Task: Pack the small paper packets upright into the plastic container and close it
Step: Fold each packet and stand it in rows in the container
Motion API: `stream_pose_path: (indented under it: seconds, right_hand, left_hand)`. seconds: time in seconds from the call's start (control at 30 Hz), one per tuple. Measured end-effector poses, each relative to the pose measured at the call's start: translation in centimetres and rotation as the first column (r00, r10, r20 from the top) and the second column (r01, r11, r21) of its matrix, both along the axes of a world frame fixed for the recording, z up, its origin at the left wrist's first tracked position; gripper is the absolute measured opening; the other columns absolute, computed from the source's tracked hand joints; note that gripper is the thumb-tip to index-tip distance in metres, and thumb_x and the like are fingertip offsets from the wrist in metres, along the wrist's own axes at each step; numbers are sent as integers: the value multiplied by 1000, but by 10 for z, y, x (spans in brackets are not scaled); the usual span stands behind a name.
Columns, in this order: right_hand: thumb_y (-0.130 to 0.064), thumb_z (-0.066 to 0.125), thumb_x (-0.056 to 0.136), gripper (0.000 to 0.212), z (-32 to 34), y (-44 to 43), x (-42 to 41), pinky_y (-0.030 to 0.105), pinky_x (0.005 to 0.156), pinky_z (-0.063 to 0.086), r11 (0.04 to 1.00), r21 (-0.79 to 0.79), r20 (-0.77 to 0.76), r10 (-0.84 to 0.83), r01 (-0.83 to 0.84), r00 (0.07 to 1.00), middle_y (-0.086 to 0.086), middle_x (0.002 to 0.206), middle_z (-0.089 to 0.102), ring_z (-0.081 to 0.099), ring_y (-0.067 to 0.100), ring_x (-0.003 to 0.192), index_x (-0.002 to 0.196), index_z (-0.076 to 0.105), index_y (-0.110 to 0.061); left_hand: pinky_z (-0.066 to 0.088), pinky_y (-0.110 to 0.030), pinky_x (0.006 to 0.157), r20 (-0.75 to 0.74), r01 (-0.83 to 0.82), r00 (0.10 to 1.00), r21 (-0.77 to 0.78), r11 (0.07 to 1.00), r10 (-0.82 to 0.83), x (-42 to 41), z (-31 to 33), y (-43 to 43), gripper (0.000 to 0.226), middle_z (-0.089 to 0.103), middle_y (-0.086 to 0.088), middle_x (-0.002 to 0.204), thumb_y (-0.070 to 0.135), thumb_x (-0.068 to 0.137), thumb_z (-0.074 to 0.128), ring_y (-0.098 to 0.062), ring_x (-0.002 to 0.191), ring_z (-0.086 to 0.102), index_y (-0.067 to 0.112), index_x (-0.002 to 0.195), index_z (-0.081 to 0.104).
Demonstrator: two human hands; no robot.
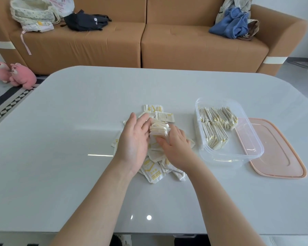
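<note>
The small paper packets [153, 173], white with yellow print, lie in a loose heap on the middle of the grey table [78, 121], some flat and some one over another. On top of this heap a bundle [158, 130] of packets stands on edge, pressed together between both hands. The left hand [133, 139] is at 9 o'clock from the bundle, its palm turned inward and its fingers nearly straight, pushing flat against the side of the bundle. The right hand [176, 148] is at 4 o'clock from the bundle, back upward, with the thumb laid on the near face and the other fingers curled round the far side, so it holds the bundle. At 3 o'clock from the heap, near but apart from it, stands the clear plastic container [256, 151], uncovered. Two rows of packed packets [215, 134] stand upright in its left and far part; its near right part holds nothing. The pink lid [283, 157] lies flat on the table at 3 o'clock from the container, and part of it is seen through the clear wall; whether it goes under the container I cannot tell. Beyond the table, at 12 o'clock, stands a brown sofa [149, 47] with bags on it.
</note>
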State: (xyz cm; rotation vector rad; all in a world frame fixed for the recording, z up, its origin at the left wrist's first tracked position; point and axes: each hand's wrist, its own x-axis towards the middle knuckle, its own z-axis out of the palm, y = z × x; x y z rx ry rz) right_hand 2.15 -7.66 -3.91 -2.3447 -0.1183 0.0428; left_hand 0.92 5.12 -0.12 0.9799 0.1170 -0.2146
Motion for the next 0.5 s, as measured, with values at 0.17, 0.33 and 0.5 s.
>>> stream_pose_path:
  seconds: [0.17,0.33,0.5]
  right_hand:
    - [-32,45,99,41,-9,-1,-1,40,104,21,999,-44,-18,23,-24,1000,-5,135,41,23,17,136,134,37,-13]
    - [-29,51,96,26,1,-2,-1,34,91,31,999,-8,115,-39,41,993,-2,116,55,44,20,116,114,52,-10]
    - [-24,56,94,14,35,-15,-10,32,69,43,978,187,219,-128,88,967,2,88,65,57,21,80,98,57,-10]
  left_hand:
    - [24,-39,118,-50,5,999,1,1000,-5,1,-3,0,64,40,-12,150,50,101,17,-20,135,42,8,147,32]
    - [25,-39,117,-70,23,997,-38,999,-26,2,0,3,64,43,-12,148,51,100,22,-20,134,44,9,148,34]
    - [37,-44,106,-71,-111,991,30,993,113,5,8,10,48,60,-10,130,44,100,30,-25,116,58,14,126,57]
